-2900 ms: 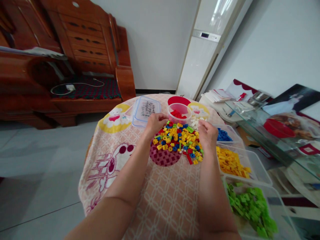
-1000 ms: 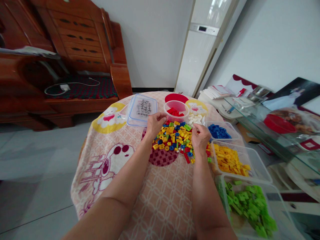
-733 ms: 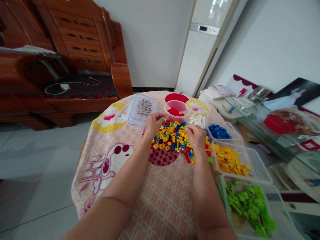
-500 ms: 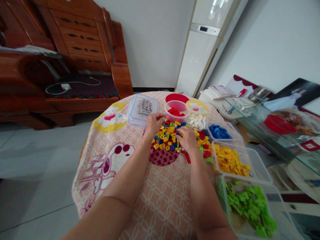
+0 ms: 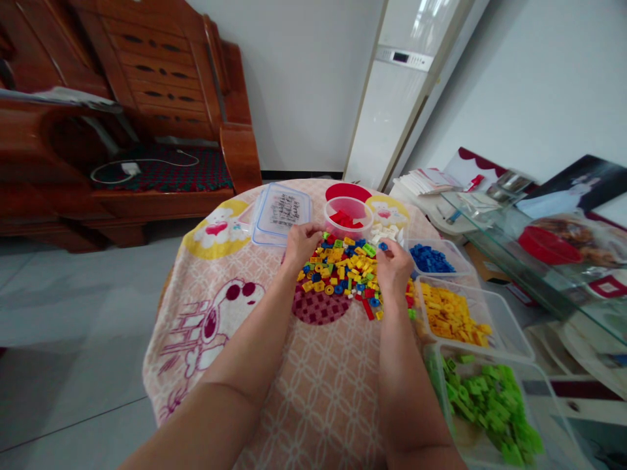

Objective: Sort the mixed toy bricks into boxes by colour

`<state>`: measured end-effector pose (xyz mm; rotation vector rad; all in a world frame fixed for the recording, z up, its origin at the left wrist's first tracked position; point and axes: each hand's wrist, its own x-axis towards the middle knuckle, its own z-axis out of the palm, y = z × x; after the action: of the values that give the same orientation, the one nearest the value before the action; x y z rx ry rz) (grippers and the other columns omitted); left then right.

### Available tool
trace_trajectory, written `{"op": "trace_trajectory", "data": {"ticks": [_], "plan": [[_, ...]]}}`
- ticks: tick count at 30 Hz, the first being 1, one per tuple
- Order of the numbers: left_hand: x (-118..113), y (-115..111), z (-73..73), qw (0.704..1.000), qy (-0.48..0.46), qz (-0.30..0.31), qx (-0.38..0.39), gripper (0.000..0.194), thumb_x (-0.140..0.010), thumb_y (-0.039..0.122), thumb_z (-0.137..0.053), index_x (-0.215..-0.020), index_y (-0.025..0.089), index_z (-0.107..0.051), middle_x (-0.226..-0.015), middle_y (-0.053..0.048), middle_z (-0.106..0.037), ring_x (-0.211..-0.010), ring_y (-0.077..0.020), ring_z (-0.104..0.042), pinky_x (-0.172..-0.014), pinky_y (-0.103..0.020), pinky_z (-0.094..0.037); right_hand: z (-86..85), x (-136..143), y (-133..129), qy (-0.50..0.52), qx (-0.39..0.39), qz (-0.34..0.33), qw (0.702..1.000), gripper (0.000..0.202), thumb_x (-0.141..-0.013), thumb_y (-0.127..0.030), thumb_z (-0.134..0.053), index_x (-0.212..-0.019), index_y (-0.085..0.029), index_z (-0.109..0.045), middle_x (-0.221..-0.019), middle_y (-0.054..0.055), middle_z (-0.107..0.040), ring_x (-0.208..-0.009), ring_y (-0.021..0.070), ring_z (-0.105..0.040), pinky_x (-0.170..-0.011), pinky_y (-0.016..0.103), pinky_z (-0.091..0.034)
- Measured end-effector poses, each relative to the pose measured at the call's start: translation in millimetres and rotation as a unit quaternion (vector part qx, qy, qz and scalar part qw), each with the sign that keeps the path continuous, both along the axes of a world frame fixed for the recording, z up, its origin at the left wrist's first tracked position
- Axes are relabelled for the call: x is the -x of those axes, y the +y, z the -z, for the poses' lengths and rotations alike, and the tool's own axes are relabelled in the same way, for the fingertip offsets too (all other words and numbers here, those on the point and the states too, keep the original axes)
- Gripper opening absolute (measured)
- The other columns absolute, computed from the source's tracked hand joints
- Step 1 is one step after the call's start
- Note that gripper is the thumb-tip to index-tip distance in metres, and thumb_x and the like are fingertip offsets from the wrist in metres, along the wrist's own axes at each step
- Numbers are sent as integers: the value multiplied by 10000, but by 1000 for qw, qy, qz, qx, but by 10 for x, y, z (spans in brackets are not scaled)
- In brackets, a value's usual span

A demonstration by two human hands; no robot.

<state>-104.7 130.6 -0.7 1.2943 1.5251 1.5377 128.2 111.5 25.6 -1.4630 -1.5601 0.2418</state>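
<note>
Because the blue piece [image 5: 383, 246] is small, presumably, my right hand [image 5: 394, 267] pinches it, the pile [image 5: 345, 266] lying left of that pinch. My left hand [image 5: 300, 245] curls; whether it grips, I cannot tell.

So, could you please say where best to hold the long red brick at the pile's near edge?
Probably pinch the long red brick across its narrow width at the near end, from the near side: that end juts from the pile onto the cloth.
</note>
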Motion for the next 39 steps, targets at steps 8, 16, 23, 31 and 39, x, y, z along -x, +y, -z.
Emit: {"op": "trace_trajectory", "data": {"ticks": [8, 16, 23, 31, 39], "plan": [[12, 21, 110, 998, 64, -5, 16, 210, -741, 202, -642, -870, 177, -805, -653, -6, -729, -644, -177, -688, -663, -265, -550, 157, -367, 168, 191, -87, 191, 959, 573, -808, -225, -455, -1329, -95, -656, -991, 138, -760, -747, 253, -751, -641, 365, -622], [8, 33, 153, 998, 57, 3, 11, 195, -747, 204, -662, -870, 186, -812, -668, -15, -738, -639, -184, -691, -663, -275, -556, 119, -324, 141, 205, -58, 154, 965, 501, -814, -277, -486, -1216, -100, -728, -892, 119, -761, -734, 264, -759, -641, 373, -633], [6, -4, 87, 998, 55, 4, 16, 185, -758, 183, -653, -859, 191, -808, -644, 3, -724, -597, -171, -672, -656, -270, -548, -36, 20, -18, 177, 23, -35, 983, 400, -806, -403, -581, -1006, -130, -794, -727, 58, -758, -549, 205, -682, -535, 306, -562], [31, 6, 64, 997, 76, -2, 19, 189, -754, 176, -642, -844, 195, -807, -624, 14, -714, -584, -165, -656, -643, -260, -521, -79, 513, -254, -28, 89, -204, 974, 272, -908, -269, -563, -1003, -226, -815, -889, 42, -813, -831, 216, -753, -787, 305, -573], [49, 21, 102, 998, 57, 5, 18, 219, -764, 202, -627, -873, 194, -816, -643, 5, -722, -641, -179, -687, -645, -262, -546, -49, 664, -355, -301, 174, -214, 913, 240, -948, -214, -584, -878, -240, -812, -910, 79, -811, -926, 235, -745, -780, 287, -491]]}}
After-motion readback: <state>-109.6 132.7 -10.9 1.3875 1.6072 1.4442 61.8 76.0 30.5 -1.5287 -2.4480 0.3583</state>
